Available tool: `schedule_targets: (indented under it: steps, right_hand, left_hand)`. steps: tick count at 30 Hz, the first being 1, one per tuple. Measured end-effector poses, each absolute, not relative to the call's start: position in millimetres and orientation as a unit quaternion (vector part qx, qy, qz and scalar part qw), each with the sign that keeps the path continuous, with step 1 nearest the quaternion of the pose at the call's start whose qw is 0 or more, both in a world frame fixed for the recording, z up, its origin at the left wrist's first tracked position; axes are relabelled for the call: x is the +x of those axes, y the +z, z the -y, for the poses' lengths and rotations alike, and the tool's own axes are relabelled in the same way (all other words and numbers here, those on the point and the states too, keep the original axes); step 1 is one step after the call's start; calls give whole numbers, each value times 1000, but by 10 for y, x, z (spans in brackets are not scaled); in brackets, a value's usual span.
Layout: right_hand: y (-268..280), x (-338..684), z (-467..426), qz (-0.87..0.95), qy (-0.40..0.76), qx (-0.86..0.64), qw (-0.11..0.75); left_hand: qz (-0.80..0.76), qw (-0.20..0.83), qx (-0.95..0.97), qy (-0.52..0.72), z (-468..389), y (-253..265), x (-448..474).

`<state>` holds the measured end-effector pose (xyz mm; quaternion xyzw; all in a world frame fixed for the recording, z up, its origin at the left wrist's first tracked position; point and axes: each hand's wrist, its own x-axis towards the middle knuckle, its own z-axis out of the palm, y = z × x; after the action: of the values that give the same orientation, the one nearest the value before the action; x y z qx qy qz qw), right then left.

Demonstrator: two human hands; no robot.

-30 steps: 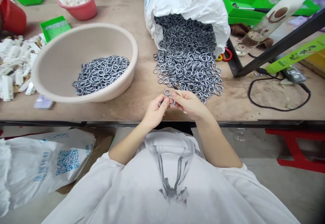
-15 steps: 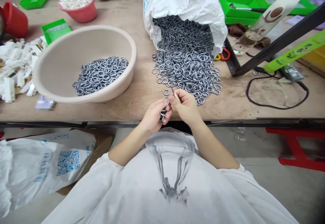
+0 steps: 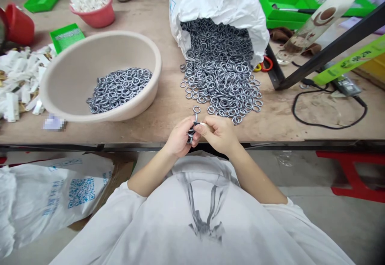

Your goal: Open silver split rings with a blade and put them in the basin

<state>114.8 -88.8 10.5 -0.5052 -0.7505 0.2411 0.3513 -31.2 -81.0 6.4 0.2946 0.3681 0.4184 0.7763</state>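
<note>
Wooden worktop, loose rings piled up.
Left hand clutching several rings, right hand pinching a dark-tipped tool; I'd steady the ring, keep thumbs clear.

Seen from where the hands meet, the left forearm comes in from 8 o'clock and the right forearm from 4 o'clock, both bare. The left hand is curled in a grip, its thumb slanting toward 1 o'clock and its fingers bent inward on the 3 o'clock side. The right hand lies just beside it, fingers folded in a pinch, its knuckles toward 12 o'clock, its thumb pointing toward 10 o'clock, the tip near the left fingertips.
</note>
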Motion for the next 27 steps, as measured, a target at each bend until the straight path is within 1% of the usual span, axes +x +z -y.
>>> schedule_targets:
  steps: [3, 6, 7, 8, 10, 12, 14, 16, 18, 20, 22, 25, 27]
  right_hand:
    - [26, 1142, 831, 727, 268, -512, 371]
    - [-80, 1214, 672, 662, 271, -554, 425]
    - [-105, 1245, 607, 642, 262, -578, 431]
    - [-120, 1268, 545, 634, 247, -602, 417]
    - [-120, 1271, 442, 661, 200, -640, 338]
    - [-94, 1204, 376, 704, 148, -654, 233]
    - [-69, 1100, 331, 729, 114, -659, 148]
    - [-62, 1018, 292, 740, 98, -659, 97]
    - [-74, 995, 257, 740, 94, -661, 81]
    - [-90, 1025, 245, 733, 107, -661, 116]
    - [-91, 1072, 286, 717, 174, -639, 217]
    - [-53, 1081, 463, 643, 371, -535, 404]
    - [-25, 1018, 620, 566, 477, -472, 479]
  left_hand:
    - [-358, 782, 302, 412, 829, 77, -323]
    - [-315, 810, 340, 359, 900, 83, -332]
    - [-302, 820, 350, 337, 922, 84, -339]
    - [-297, 826, 353, 324, 935, 83, -351]
    - [-315, 821, 335, 339, 926, 80, -392]
    - [-346, 796, 311, 387, 874, 71, -450]
    - [-371, 767, 293, 433, 808, 56, -509]
    - [-387, 747, 276, 464, 757, 38, -553]
    - [-401, 740, 254, 476, 727, 20, -577]
    - [-408, 744, 234, 475, 714, 6, -579]
    - [-414, 739, 231, 479, 711, -5, -557]
    - [-419, 717, 271, 488, 723, -23, -469]
    - [-408, 708, 306, 488, 742, -41, -387]
